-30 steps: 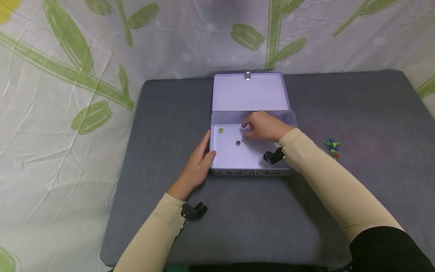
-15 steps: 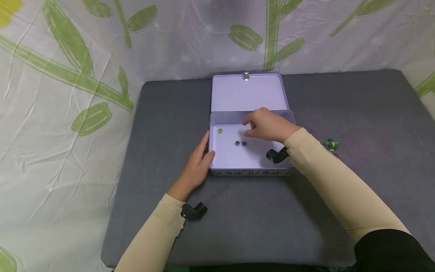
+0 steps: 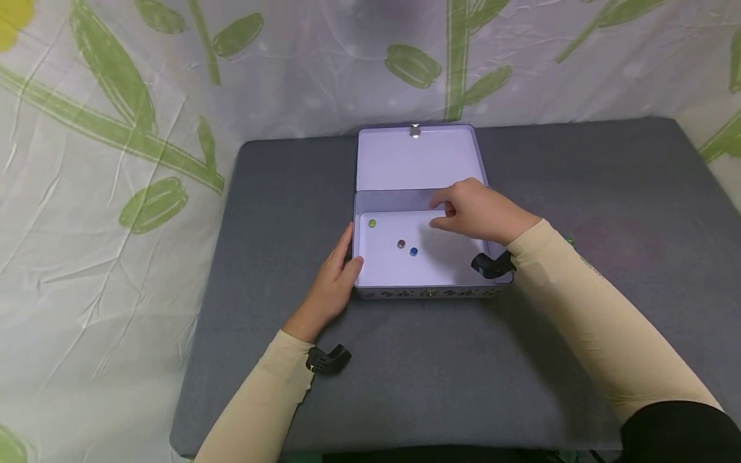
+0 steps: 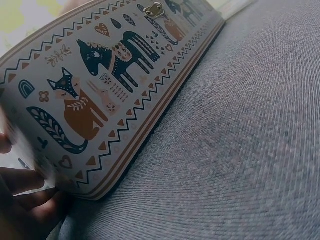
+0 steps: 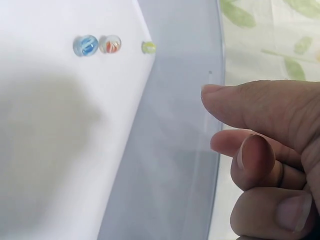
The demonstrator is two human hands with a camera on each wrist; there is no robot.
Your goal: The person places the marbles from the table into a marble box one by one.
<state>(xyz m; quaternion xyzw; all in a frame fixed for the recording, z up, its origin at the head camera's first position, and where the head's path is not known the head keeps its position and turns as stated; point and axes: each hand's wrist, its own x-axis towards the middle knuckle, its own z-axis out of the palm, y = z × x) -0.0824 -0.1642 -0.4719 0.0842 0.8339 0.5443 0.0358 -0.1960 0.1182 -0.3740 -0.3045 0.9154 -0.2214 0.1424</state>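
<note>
A patterned metal tin box (image 3: 428,293) stands with its lid (image 3: 418,157) folded back. My left hand (image 3: 329,283) holds its left wall, the thumb at the rim and the fingers along the outside. In the left wrist view, several fingers (image 4: 22,181) touch the box's end. Inside lie a yellow-green marble (image 3: 372,223), a clear marble with red swirls (image 5: 111,44) and a blue marble (image 5: 86,45). Over the box's right part hovers my right hand (image 3: 480,212), thumb and index apart, the other fingers curled, nothing between them.
A green marble (image 3: 570,242) peeks out beyond the right sleeve (image 3: 585,308), which hides the others there. The box rests on a grey cloth-covered table (image 3: 451,379). A leaf-printed curtain (image 3: 324,71) hangs behind and to the left.
My right hand has let go of the blue marble, which rolled a little towards the front of the box. The hand has risen and moved right. The left hand stays at the box.
</note>
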